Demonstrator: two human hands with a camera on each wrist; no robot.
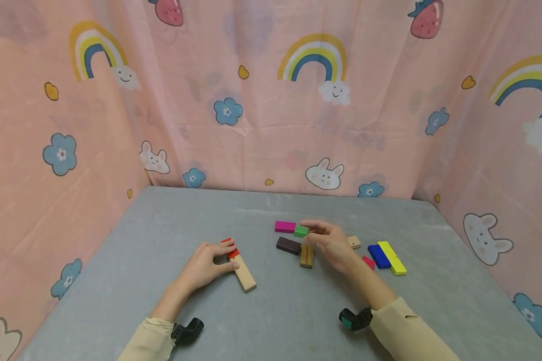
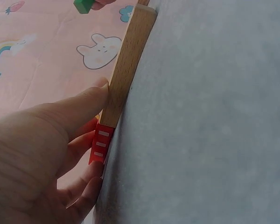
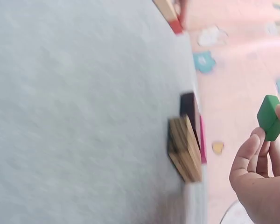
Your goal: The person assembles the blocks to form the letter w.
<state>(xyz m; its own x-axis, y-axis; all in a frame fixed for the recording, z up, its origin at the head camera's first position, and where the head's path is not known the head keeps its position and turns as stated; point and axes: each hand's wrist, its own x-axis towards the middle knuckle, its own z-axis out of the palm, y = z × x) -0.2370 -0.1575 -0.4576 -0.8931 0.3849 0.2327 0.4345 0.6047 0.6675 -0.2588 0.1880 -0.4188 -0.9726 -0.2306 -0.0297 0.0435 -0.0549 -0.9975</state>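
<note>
On the left part of the table, my left hand holds a red block and a natural wood block that lie end to end in a line. In the left wrist view, the thumb presses the side of the wood block while fingers curl about the red block, which has white marks. Right of centre, my right hand pinches a green block between thumb and fingers, above the table. Below that hand sits a brown striped block, beside a dark brown block.
A magenta block lies behind the dark one. Further right are a light wood block, a pinkish-red block, a blue block and yellow blocks. Patterned pink cloth hangs around the grey table.
</note>
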